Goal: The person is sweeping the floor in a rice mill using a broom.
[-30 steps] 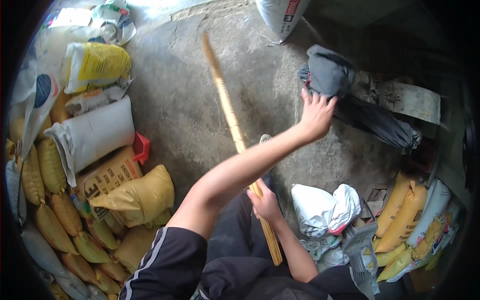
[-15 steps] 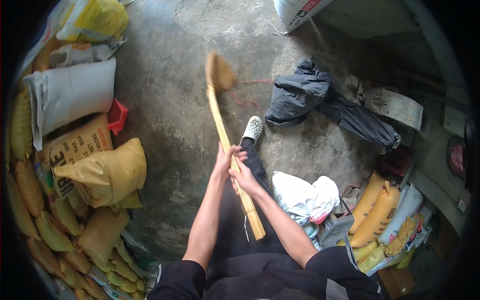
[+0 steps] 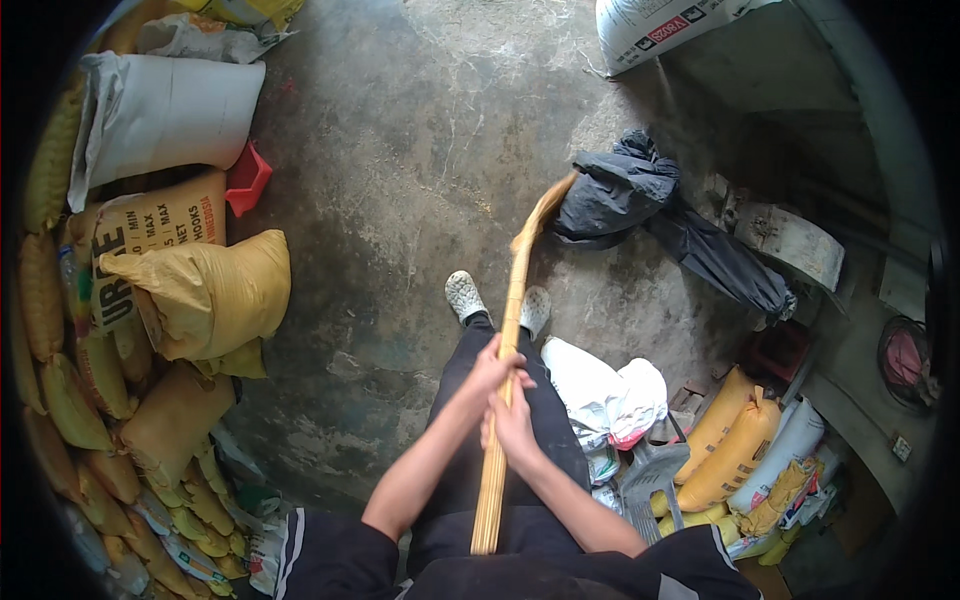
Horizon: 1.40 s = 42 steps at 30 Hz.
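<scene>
A long yellow-brown broom [image 3: 515, 290] runs from my lap out over the concrete floor, its head beside a dark folded umbrella and black bag [image 3: 620, 190]. My left hand [image 3: 497, 365] grips the handle from the left side. Just below it, my right hand [image 3: 513, 425] is wrapped around the same handle. My two feet in light shoes [image 3: 465, 297] stand on the floor on either side of the broom shaft.
Yellow and white sacks [image 3: 200, 290] are piled along the left. A white plastic bag [image 3: 600, 390] lies right of my legs, with more yellow sacks [image 3: 735, 450] at the lower right. A white sack [image 3: 670, 25] leans at the top.
The broom head has swung from the upper left toward the right, near the black bag. My left hand, raised and off the handle a second ago, now grips it above the right.
</scene>
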Tool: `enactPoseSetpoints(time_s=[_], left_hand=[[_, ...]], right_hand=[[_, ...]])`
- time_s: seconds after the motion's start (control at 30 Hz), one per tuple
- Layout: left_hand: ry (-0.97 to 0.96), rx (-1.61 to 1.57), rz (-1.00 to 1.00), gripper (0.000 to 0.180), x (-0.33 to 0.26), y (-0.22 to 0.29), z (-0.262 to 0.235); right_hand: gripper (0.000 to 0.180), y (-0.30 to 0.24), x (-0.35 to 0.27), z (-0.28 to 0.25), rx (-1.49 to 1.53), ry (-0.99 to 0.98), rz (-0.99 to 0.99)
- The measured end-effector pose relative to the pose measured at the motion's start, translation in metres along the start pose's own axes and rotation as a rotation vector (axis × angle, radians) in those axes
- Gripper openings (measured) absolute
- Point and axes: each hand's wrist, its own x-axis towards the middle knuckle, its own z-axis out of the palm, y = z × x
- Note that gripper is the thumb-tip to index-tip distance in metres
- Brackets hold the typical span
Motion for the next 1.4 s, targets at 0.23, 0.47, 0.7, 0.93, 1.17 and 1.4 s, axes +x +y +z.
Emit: enactPoseSetpoints(time_s=[0.23,0.47,0.7,0.93,1.17,1.4], left_hand=[[0.126,0.238,0.279,0.051,0.058,0.123,-0.001],[0.108,0.212,0.507,0.083,-0.011,0.123,0.051],[0.629,-0.189,0.401,0.062,-0.062,0.013,-0.011],[0.647,-0.633,0.158,0.030,0.043,-0.073,-0.112],[0.324,-0.624,0.349,0.038,0.166,0.067,0.040],[0.143,-0.628,0.707,0.033,0.141,0.187,0.132]], right_hand=[[0.047,-0.050,0.106,0.032,0.364,-0.286,0.004],[0.060,-0.103,0.006,-0.006,-0.078,-0.294,-0.098],[0.075,-0.091,-0.050,-0.054,-0.390,-0.645,0.396],[0.066,-0.096,0.042,-0.015,-1.043,-0.708,0.351],[0.067,-0.225,0.065,-0.047,-1.325,-0.326,-0.002],[0.067,-0.301,0.051,-0.051,-1.264,-0.314,-0.268]])
